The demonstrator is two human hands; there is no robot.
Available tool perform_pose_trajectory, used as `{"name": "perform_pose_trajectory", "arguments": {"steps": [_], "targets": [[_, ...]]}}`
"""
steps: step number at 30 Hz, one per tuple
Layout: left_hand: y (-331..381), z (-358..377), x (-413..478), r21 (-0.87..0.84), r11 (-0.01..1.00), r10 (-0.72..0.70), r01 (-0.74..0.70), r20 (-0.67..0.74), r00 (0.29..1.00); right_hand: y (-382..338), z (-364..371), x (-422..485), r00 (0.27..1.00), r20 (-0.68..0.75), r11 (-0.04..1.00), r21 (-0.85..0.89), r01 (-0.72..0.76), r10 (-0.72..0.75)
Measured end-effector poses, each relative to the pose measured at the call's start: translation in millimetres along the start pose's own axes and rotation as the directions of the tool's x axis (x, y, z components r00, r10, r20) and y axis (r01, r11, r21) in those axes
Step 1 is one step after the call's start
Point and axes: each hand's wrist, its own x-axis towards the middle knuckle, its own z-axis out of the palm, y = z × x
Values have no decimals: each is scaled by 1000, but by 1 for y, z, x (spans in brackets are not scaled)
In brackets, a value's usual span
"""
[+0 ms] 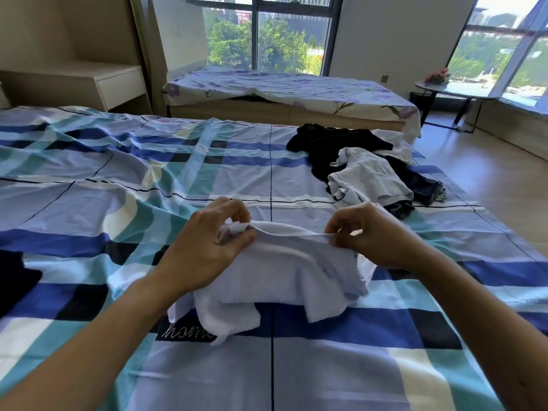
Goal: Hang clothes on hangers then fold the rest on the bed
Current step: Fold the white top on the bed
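Bedroom, daylight coming through a tall window (267, 34) with trees outside. A bed (89, 173) is filling most of the view, its sheet checked in blue, teal, white and black, and rumpled toward the left. The stitched word "home" (186, 332) is showing on a black patch near the front.

The person is holding a white garment (281, 277) over the middle of the bed. It is soft and creased, with its top edge pulled into a line between the two hands. The rest is sagging in folds, and its lower ends are lying bunched on the sheet. The left hand (207, 250) is pinching one end of that edge between thumb and curled fingers. The right hand (376, 235) is pinching the other end between thumb and forefinger.

Further back on the right of the bed, a loose pile is lying: a black garment (323, 143), a pale crumpled garment (364, 176) on top of it, and dark denim (424, 185) at the edge.

Beyond, a second bed (281, 87) is wearing a floral sheet. A small side table (453, 93) with flowers (437, 75) is standing on the wooden floor (489, 179). A pale bedside unit (118, 84) is sitting at the left wall.
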Motion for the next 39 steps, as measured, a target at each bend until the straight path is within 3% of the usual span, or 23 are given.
{"name": "perform_pose_trajectory", "arguments": {"steps": [2, 6, 8, 11, 13, 18, 20, 23, 28, 33, 39], "targets": [[-4, -2, 0, -2, 1000, -19, 19, -38, 999, 3, 4, 2, 999, -41, 1000, -26, 5, -6], [-7, -1, 1, 59, 998, -19, 29, -170, 985, -1, 10, 8, 972, -142, 919, 374, -122, 187], [-8, 0, 2, 30, 998, -41, 48, -207, 977, -8, 11, 9, 959, -163, 872, 473, -129, 231], [-8, -2, 3, -23, 999, -49, 45, -251, 967, -18, 4, 6, 971, -196, 905, 424, -45, 140], [-7, -5, 3, -48, 998, -39, 27, -260, 965, -19, -4, 1, 988, -133, 925, 380, -20, 76], [-6, -22, 3, -43, 998, -54, 48, -139, 989, -9, -19, -6, 999, -27, 976, 219, -13, 19], [-11, -27, 2, -17, 999, -40, 38, -100, 994, 0, -19, -6, 998, -62, 989, 147, 1, 8], [-20, -29, 1, 39, 998, -32, 39, -157, 987, 13, -18, -7, 990, -139, 999, 51, 10, -3], [-39, -35, 4, 120, 989, -60, 89, -229, 971, 21, -17, -12, 942, -329, 997, 41, -58, 68], [-28, -60, 11, 277, 960, 46, 48, -325, 944, -2, -37, -19, 873, -485, 998, 47, -29, 48], [23, -106, 25, 420, 907, 241, -28, -464, 852, -45, -92, -32, 851, -520, 983, 105, 150, -75]]}}
